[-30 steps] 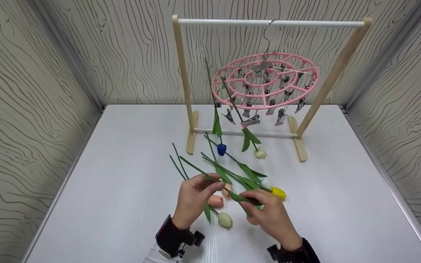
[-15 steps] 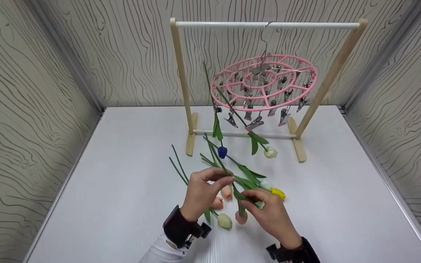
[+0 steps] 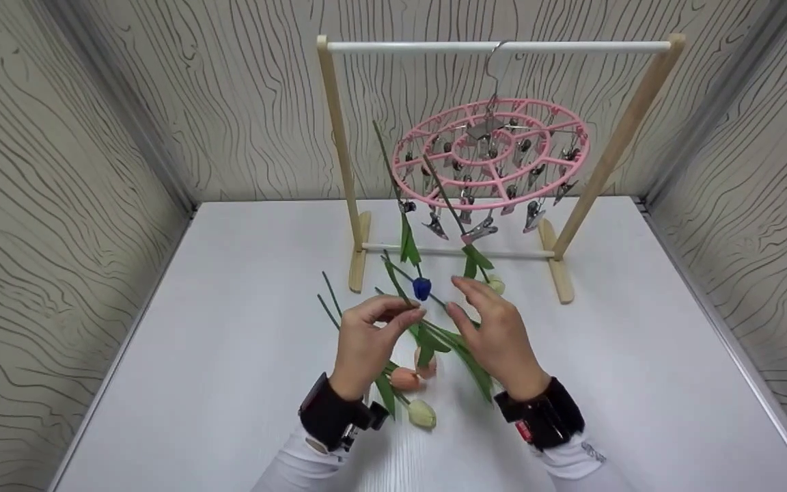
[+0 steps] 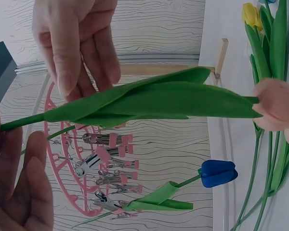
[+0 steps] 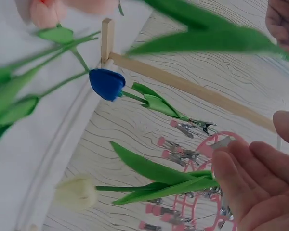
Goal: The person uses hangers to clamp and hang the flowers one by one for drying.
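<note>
"Holding what, exactly, in that left hand [image 3: 369, 342]?"

"A pink tulip [image 4: 154, 98]. Finger and thumb pinch its stem just past the leaves, and it's up over the counter [image 3: 229, 342], in front of the frame [image 3: 341, 137]. Whether its bloom touches the loose tulips [image 3: 405, 379] below, I can't tell from here."

"And the right hand [image 3: 503, 342]?"

"Nothing in it. Fingers loosely spread, thumb apart, near the tulip without gripping it."

"Heavy, do you think?"

"Light, I'd say. It looks artificial. The stem seems stiff enough to carry the bloom from one pinch, while the leaves look thin and would likely bend or catch on something."

"So where would you take hold?"

"By the bare stem, close to the leaves, much as it's held now. Something that thin might roll between the fingertips, so a firm pinch. I'd leave the bloom alone; those petals could crease."

"Same spot as the two hanging there?"

"Near enough. The blue tulip [image 3: 422, 288] and the white tulip [image 3: 496, 284] hang bloom-down from clips [image 3: 481, 231] on the pink ring [image 3: 497, 182], each nipped by the stem just above its leaves."
</note>
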Action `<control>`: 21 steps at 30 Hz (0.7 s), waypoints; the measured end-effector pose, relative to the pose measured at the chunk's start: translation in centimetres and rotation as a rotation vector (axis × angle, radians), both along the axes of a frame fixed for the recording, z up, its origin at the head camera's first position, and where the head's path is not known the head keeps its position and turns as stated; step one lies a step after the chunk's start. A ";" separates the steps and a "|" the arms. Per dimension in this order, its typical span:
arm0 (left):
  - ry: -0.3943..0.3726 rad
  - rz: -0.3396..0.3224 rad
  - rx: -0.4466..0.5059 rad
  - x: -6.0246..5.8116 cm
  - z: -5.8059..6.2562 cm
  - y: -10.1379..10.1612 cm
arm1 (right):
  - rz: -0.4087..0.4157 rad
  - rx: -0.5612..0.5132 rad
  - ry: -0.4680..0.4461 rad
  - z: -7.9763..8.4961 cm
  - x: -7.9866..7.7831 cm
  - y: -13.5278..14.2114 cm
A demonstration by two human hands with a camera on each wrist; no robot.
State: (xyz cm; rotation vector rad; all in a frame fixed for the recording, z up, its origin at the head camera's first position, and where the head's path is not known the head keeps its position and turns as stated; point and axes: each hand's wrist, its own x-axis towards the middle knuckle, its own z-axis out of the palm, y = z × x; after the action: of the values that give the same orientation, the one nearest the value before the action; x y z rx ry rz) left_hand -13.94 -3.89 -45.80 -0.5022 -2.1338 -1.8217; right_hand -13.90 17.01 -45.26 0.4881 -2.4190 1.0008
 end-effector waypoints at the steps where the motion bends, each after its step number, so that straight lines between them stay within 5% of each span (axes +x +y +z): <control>1: -0.007 0.001 0.005 0.0 0.0 -0.1 | -0.003 0.006 0.006 0.3 -0.5 -0.3; 10: -0.049 0.020 0.016 -0.3 0.3 -0.5 | -0.121 -0.006 0.044 1.7 -4.0 -2.7; 21: -0.059 0.042 -0.003 -1.0 1.3 -0.8 | -0.212 -0.172 -0.087 3.1 -7.1 -3.2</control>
State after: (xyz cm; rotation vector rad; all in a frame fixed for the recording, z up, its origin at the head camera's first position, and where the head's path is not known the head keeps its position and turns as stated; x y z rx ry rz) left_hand -14.90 -4.72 -44.51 -0.4062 -2.1687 -1.8333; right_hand -21.04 13.84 -42.14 0.1274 -2.3715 1.1424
